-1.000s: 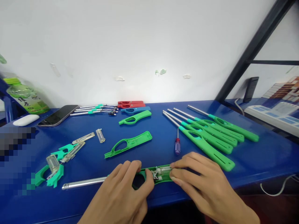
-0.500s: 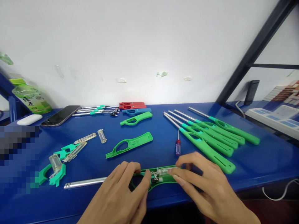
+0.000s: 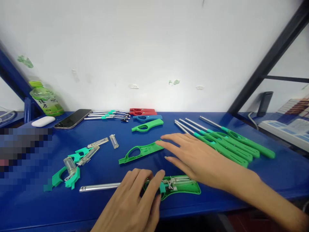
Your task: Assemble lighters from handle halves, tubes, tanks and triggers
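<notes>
My left hand point(image 3: 131, 198) is closed around the opened green handle shell point(image 3: 190, 189) of a long-nosed lighter near the table's front edge. Out to the left runs its metal tube point(image 3: 101, 187). White wires and a clear fuel tank point(image 3: 183, 180) lie inside the shell. My right hand point(image 3: 188, 154) is held over the table with fingers stretched apart. Its fingertips are at the right end of a loose green half shell point(image 3: 148, 149); whether they touch it I cannot tell. The screwdriver seen earlier is hidden.
Several assembled green lighters point(image 3: 231, 146) lie at right. Clear tanks point(image 3: 114, 141) and turquoise plastic parts point(image 3: 72, 182) are at left. Further back are metal tubes with wires point(image 3: 106, 116), red shells point(image 3: 142, 111), a blue shell point(image 3: 147, 118), a green shell point(image 3: 147, 125), a phone point(image 3: 73, 118) and a bottle point(image 3: 47, 100).
My right hand has left the tank in the open lighter and moved up and away to the loose half shell, fingers opening out. My left hand stays on the lighter. The view has shifted left.
</notes>
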Motion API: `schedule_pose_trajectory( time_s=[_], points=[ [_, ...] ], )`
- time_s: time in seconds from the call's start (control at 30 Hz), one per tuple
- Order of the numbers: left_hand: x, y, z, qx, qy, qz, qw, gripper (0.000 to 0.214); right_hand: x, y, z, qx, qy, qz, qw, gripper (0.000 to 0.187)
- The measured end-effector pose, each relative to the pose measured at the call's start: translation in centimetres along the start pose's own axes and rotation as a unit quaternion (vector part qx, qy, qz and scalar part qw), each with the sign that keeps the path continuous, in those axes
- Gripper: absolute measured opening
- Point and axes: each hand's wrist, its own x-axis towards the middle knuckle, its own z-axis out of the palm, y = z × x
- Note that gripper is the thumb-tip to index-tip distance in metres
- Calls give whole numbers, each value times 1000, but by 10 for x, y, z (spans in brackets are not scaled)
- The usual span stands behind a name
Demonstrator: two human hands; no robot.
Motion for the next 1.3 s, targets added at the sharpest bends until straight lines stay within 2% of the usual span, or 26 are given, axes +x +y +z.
schedule_pose_trajectory(
  time_s=[0.07, 0.13, 0.2, 0.27, 0.4, 0.5, 0.57, 0.67, 0.77, 0.9, 1.0, 1.3],
  points=[
    [0, -2, -5, -24, 15, -13, 1000, 43, 23, 5, 7, -3, -17, -36, 999, 49],
    [0, -10, -12, -47, 46, -30, 997, 43, 40, 9, 15, 2, -37, -64, 997, 45],
    [1, -22, -20, -47, 79, -46, 995, 42, 48, 10, 19, 8, -56, -83, 995, 38],
    [1, -36, -27, -15, 101, -63, 993, 39, 48, 11, 15, 16, -66, -82, 994, 42],
    [-4, -54, -34, 61, 107, -62, 990, 39, 23, 5, -12, 48, -48, -36, 997, 52],
    [-15, -58, -32, 67, 76, -30, 994, 51, -4, -3, -28, 153, -8, 12, 988, 48],
    [-22, -58, -29, 61, 74, -15, 995, 60, -20, -8, -30, 185, 20, 40, 982, 41],
    [-26, -54, -25, 29, 65, -12, 997, 62, -37, -14, -24, 177, 10, 84, 980, 36],
    [-20, -47, -22, -19, 45, -18, 999, 56, -50, -18, -12, 160, 1, 84, 984, 35],
    [-9, -39, -18, -57, 40, -21, 997, 40, -63, -24, 2, 120, 64, 68, 988, 35],
    [-6, -37, -16, -69, 24, -24, 997, 36, -67, -28, 8, 109, 72, 66, 989, 32],
    [-11, -37, -16, -60, -12, -25, 998, 40, -67, -32, 14, 124, 45, 85, 988, 27]
  ],
)
